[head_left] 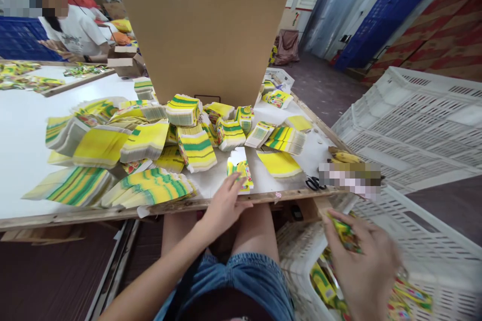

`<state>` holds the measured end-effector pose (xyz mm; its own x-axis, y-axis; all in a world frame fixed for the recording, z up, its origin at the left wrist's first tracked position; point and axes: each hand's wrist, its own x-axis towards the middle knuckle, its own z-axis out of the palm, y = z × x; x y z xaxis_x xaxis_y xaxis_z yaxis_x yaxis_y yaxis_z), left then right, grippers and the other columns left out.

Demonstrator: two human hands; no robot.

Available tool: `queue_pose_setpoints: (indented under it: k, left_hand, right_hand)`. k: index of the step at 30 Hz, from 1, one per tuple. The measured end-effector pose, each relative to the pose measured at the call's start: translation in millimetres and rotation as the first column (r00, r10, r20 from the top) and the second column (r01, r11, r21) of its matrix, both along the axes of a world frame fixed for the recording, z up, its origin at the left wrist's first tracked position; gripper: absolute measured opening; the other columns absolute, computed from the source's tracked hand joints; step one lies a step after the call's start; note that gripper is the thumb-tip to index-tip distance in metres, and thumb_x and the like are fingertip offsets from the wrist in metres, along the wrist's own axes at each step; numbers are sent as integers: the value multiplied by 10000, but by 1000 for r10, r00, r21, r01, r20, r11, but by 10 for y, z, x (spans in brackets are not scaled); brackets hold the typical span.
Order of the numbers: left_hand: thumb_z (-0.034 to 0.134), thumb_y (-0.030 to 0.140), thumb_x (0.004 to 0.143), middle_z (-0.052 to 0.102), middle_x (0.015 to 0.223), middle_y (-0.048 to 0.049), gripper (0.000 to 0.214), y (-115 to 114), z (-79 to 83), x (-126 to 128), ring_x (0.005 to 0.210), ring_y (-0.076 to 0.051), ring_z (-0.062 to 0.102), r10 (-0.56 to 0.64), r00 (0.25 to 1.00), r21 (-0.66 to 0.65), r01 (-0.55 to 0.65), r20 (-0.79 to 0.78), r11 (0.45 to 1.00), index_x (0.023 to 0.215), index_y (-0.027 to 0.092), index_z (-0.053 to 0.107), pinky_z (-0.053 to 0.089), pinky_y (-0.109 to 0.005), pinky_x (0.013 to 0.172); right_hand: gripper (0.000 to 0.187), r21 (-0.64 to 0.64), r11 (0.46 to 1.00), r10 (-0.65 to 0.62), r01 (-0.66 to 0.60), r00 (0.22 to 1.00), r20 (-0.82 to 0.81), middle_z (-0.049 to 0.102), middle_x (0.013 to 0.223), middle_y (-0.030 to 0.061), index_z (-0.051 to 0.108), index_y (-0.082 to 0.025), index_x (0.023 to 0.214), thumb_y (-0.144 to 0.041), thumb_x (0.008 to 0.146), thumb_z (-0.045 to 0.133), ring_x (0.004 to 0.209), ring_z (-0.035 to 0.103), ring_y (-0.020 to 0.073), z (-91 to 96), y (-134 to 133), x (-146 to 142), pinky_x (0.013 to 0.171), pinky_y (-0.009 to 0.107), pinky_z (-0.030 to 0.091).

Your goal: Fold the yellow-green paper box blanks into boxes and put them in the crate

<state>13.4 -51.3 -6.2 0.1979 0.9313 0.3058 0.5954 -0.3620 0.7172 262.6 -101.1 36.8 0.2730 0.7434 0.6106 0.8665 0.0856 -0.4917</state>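
Note:
My left hand (225, 200) rests at the table's front edge, fingers curled onto a small stack of yellow-green printed packets (241, 169). My right hand (363, 261) is low to the right over a white plastic crate (297, 251), closed on a yellow-green packet (344, 233). More of these packets (324, 286) lie inside the crate. Piles of flat yellow-green packets (150, 185) cover the white table (22, 145).
A tall cardboard box (203, 25) stands at the table's back. Black scissors (315, 183) lie near the front right corner. Stacked white crates (414, 125) stand at right. Another person in a white shirt (75, 30) sits at far left.

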Motion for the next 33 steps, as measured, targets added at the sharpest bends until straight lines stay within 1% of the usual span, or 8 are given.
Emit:
queue_pose_setpoints:
  k: [5,10,15,18,21,24,27,33]
  left_hand:
    - [529,162,884,679,1104,-120,194,267,-166,-227,1086,-265,613,-42,985,32,48,-168,998,994,170,689,486,-444,971]
    - [605,194,849,669,1105,-126,201,212,-206,-244,1092,-291,595,-60,981,82,76,-185,994,1038,183,671,472,-495,956]
    - [393,108,932,687,1110,-151,321,-64,-200,-250,1088,-238,617,-145,977,152,169,-156,974,1097,159,663,510,-407,935]
    - [421,109,930,677,1178,-148,344,-322,-200,-204,1212,-233,562,-350,935,221,355,-65,908,1194,175,632,468,-391,1018]
    - [515,170,913,615,1292,-141,356,-475,-155,-106,1276,-247,508,-320,910,182,278,265,943,1257,215,597,420,-419,1067]
    - [604,369,868,559,1364,-142,477,-466,-49,-14,1252,-287,526,-50,705,-125,194,708,973,1320,228,540,408,-458,1064]
    - [644,516,796,646,1247,-151,574,-407,56,11,1184,-322,572,52,469,-299,470,882,830,1261,182,602,444,-455,1010]
    - [720,485,741,708,1107,-141,546,-450,122,-72,1076,-316,627,27,403,-278,579,915,766,1172,155,664,483,-402,917]
  right_hand:
    - [425,-191,973,82,-128,969,-233,669,882,127,721,-175,928,-557,814,574,808,581,282,-106,-21,-52,782,427,446]
    - [351,-304,830,142,-468,704,-695,728,832,86,720,-182,891,-506,808,615,762,632,241,-417,117,-616,708,344,491]
    - [445,-212,819,57,-534,443,-895,717,720,61,718,-152,904,-568,776,626,563,581,174,-546,276,-875,523,282,458]
    - [421,-151,831,11,-536,286,-958,730,754,50,694,-158,911,-510,688,749,602,623,176,-585,252,-832,556,281,492]
    - [417,-117,861,-1,-495,229,-973,743,819,44,660,-181,944,-453,661,800,725,674,192,-601,137,-778,685,303,534]
    - [369,-69,828,36,-556,176,-984,738,795,28,621,-210,949,-415,696,794,742,686,198,-587,15,-818,715,324,541]
    - [322,-26,741,64,-670,110,-992,738,804,50,636,-198,903,-414,713,781,744,688,212,-561,-53,-936,725,349,541]
    - [290,-44,716,112,-696,177,-978,730,851,52,703,-196,902,-424,731,761,832,670,222,-517,-69,-1028,722,322,537]
